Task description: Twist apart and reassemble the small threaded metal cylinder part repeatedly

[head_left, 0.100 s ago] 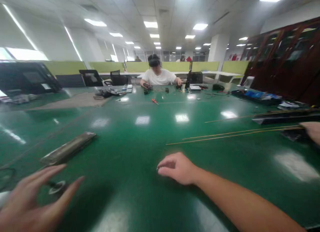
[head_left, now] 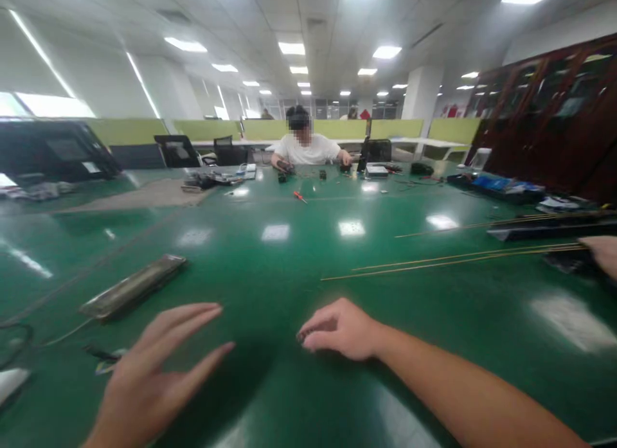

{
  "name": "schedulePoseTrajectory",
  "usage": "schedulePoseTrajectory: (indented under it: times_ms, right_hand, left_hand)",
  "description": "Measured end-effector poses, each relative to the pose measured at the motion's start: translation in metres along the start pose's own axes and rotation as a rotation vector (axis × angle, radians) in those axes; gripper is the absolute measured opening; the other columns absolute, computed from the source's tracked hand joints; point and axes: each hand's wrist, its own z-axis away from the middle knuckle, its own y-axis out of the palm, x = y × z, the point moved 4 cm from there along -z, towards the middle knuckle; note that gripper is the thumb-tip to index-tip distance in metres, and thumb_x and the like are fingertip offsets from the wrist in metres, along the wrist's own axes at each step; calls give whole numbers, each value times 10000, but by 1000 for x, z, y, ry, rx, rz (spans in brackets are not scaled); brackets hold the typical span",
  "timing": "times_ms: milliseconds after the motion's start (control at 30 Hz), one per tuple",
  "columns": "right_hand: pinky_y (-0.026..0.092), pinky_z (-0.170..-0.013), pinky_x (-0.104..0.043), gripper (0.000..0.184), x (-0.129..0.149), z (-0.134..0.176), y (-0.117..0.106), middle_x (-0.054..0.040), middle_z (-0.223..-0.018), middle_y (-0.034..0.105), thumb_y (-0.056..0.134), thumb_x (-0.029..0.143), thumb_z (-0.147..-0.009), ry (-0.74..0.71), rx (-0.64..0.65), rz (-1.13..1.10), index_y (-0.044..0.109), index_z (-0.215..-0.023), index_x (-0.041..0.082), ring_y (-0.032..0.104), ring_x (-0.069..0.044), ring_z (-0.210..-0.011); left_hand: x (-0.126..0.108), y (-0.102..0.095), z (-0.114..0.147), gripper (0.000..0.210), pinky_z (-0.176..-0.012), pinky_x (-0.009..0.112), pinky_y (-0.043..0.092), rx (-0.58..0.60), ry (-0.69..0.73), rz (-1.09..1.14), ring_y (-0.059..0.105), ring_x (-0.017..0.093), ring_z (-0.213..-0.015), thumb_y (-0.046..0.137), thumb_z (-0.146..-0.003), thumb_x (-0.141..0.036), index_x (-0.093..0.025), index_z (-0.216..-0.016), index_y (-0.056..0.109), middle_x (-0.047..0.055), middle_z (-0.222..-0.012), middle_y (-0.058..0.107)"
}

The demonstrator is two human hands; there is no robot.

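apparently a small dark piece (head_left: 301, 337) sits in the right hand (head_left: 343, 332), pinched at the tips of thumb and fingers; most of it is hidden, and what it is cannot be told. it peeks out on the side toward the left hand (head_left: 157, 364), and whether it touches the green table (head_left: 260, 268) is unclear. the left hand is spread, thumb apart from the fingers, grasping nothing, its fingertips pointing toward the piece but apart from it. a bundle of wires (head_left: 101, 355) lies just beside the left hand, near a long flat bar (head_left: 135, 284). thin rods (head_left: 434, 264) lie beyond the right hand
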Motion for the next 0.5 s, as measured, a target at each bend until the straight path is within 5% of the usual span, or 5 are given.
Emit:
schedulePoseTrajectory:
  times_ms: [100,200,367,500]
  right_hand:
    - [519,-728,-269,356,3,1,0,-55,-891,756,816,432,-729,-40,51,-76,806,-975,176,673,-169,-783]
    - [512,-776,-282,358,3,0,-1,-45,-882,749,849,445,-681,-49,69,-149,813,-913,174,663,-172,-812]
    - [501,-848,-310,409,-4,0,1,-34,-867,750,892,435,-608,56,105,-308,804,-894,156,671,-169,-806]
    - [519,-817,-292,507,-9,1,6,-33,-839,746,917,436,-555,162,160,-331,788,-959,156,684,-156,-771]
  left_hand:
    - [-37,36,-20,456,-1006,383,503,147,262,116,606,239,-1144,729,-844,-275,-307,-1282,606,46,-1271,643]
    - [-58,61,-33,348,-964,365,532,175,365,291,622,224,-1123,689,-866,-173,-300,-1190,672,44,-1188,702]
    - [-68,69,-40,272,-865,299,577,185,219,545,677,181,-1004,641,-868,-88,-273,-1053,714,25,-1019,759]
    - [-50,54,-29,141,-829,285,581,114,-16,467,713,176,-902,682,-839,-176,-257,-951,713,9,-969,759]
